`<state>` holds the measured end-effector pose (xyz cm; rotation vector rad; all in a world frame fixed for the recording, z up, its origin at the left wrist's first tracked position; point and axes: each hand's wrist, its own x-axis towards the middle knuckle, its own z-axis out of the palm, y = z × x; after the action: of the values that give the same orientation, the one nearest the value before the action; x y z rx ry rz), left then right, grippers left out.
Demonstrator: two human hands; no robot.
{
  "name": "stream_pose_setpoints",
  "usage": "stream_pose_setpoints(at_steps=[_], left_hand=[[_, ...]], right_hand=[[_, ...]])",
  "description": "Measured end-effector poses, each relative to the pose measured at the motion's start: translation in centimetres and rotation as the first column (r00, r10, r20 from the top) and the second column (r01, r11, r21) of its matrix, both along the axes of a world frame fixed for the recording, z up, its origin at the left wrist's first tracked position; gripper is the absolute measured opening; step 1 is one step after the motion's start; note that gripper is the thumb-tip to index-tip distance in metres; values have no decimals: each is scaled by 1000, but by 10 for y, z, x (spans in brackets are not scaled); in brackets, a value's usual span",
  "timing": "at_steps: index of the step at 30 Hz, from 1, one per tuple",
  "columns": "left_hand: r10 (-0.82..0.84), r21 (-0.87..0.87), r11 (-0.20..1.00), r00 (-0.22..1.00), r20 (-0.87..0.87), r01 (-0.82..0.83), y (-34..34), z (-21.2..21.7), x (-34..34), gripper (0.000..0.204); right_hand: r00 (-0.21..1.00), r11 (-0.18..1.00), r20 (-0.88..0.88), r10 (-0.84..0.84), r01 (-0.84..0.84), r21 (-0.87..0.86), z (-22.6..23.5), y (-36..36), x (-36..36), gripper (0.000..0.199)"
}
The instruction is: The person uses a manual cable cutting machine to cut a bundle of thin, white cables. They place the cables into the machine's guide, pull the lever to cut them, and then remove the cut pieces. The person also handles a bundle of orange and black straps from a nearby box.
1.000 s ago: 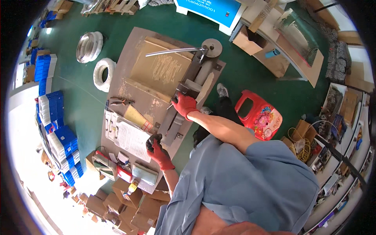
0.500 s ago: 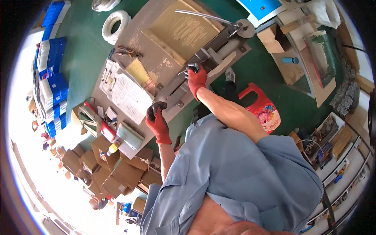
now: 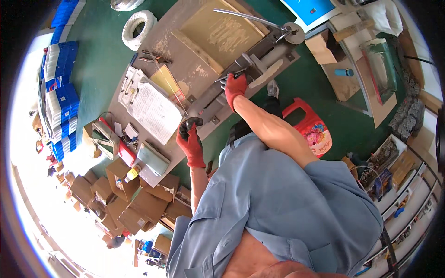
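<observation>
My left hand (image 3: 189, 141), in a red glove with dark fingers, is curled closed beside the near edge of the workbench (image 3: 187, 69). A thin line like a wire runs up from its fingertips; what they hold is too small to make out. Farther right, my right hand (image 3: 235, 89), gloved in red with grey fingertips, closes on a slim dark metal piece (image 3: 235, 74). That piece lies by a metal block (image 3: 252, 69) on the bench's fixture. A long steel lever (image 3: 248, 17) joins a round disc (image 3: 294, 34) at the fixture's far end.
A shallow wooden tray (image 3: 192, 50) and a clipboard of written sheets (image 3: 150, 109) rest on the bench, with pliers (image 3: 155, 57) beyond. A red plastic container (image 3: 308, 127) stands to the right. Cardboard boxes (image 3: 146, 206) crowd the lower left; a white coil (image 3: 139, 30) lies far left.
My right hand has turned, its back now more upward, with the slim metal piece showing above its fingers. My left hand stays closed and is shifted slightly right in view.
</observation>
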<state>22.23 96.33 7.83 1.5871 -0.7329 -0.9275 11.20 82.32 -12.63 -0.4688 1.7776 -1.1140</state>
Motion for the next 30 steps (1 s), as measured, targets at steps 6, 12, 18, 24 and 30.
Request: stream_pose_setpoints(at_steps=[6, 12, 18, 24, 30], left_hand=[[6, 21, 1000, 1000, 8, -6, 3, -1, 4, 15], [19, 10, 1000, 999, 35, -20, 5, -10, 6, 14], [0, 31, 1000, 999, 40, -1, -6, -13, 3, 18], [-5, -11, 1000, 1000, -14, 5, -17, -1, -3, 15], [-55, 18, 998, 998, -23, 56, -30, -17, 1, 15]], right_hand=[[953, 928, -242, 185, -88, 363, 52, -18, 6, 28], [879, 880, -309, 365, -217, 422, 36, -20, 10, 31], [492, 719, -524, 695, -491, 492, 2, -21, 5, 26], [-204, 200, -457, 866, -696, 690, 80, -15, -20, 37], [407, 590, -444, 799, -676, 441, 62, 11, -67, 45]])
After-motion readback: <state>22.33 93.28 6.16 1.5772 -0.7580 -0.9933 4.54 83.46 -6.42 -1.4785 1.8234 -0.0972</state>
